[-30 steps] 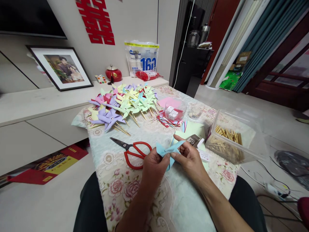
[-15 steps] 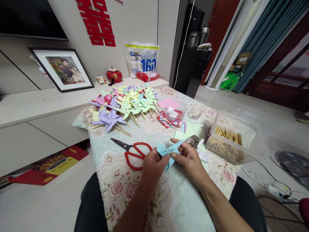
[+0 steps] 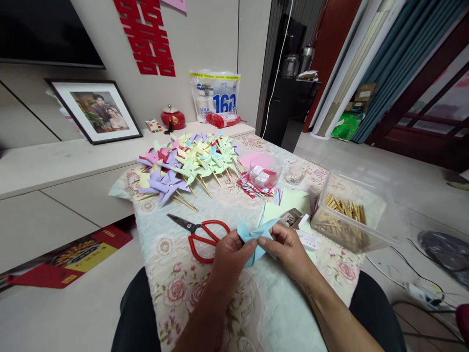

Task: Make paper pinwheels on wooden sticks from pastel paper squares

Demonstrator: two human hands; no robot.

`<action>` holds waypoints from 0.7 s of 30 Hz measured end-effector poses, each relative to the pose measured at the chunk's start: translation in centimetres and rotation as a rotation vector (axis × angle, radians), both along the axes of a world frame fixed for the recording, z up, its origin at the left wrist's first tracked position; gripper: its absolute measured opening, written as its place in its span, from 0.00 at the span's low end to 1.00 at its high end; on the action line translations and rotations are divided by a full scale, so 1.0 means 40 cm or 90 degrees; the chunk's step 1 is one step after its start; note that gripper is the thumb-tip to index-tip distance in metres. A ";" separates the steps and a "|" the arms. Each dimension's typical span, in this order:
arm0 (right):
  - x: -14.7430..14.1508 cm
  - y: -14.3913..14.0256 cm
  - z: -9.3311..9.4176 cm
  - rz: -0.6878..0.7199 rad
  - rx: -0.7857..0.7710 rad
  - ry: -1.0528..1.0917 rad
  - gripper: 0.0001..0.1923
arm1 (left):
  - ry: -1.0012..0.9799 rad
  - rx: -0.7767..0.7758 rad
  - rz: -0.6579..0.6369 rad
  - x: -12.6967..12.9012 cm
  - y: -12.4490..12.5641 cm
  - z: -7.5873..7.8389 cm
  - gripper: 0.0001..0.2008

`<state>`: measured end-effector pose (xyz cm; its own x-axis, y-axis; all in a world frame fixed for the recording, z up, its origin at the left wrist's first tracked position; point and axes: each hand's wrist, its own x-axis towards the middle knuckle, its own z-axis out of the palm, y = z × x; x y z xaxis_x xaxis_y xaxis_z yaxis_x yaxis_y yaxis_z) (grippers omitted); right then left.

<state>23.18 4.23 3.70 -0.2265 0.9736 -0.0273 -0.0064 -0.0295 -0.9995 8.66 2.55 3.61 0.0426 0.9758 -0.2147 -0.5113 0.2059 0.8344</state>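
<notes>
A blue paper pinwheel (image 3: 258, 233) is held between my two hands above the table, its blades folded in toward the middle. My left hand (image 3: 234, 250) pinches its left side, the thumb pressing near the centre. On the other side my right hand (image 3: 287, 244) grips it, thumb at the centre and fingers behind the paper. Beside my left hand lie scissors with red handles (image 3: 200, 234), blades apart. Just beyond my right hand are a small open box with metal pieces (image 3: 291, 217) and light green paper sheets (image 3: 295, 199).
Several finished pinwheels (image 3: 198, 159) on sticks lie at the table's far left. A clear bin of short sticks (image 3: 340, 215) stands at the right edge. A round clear tub (image 3: 263, 177), striped strips (image 3: 252, 188) and a tape roll (image 3: 295, 175) lie between.
My right fingers have shifted around the blue paper, and its right blade is now folded toward the centre. The view has tilted up slightly.
</notes>
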 end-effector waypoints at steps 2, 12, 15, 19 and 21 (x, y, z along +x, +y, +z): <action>0.002 -0.001 0.001 0.008 0.005 -0.016 0.19 | 0.000 -0.016 -0.007 0.001 0.000 -0.001 0.16; 0.001 -0.007 -0.004 0.019 0.037 -0.054 0.16 | -0.019 -0.048 -0.051 -0.004 -0.005 0.015 0.13; 0.000 -0.010 0.004 0.020 0.044 -0.051 0.16 | 0.002 -0.051 -0.052 0.001 -0.008 0.016 0.15; 0.006 -0.008 0.005 -0.003 0.046 -0.019 0.16 | 0.030 -0.050 0.037 -0.007 -0.010 0.022 0.19; 0.009 -0.004 0.001 -0.021 0.054 -0.025 0.16 | 0.079 -0.050 0.121 -0.028 -0.007 0.037 0.22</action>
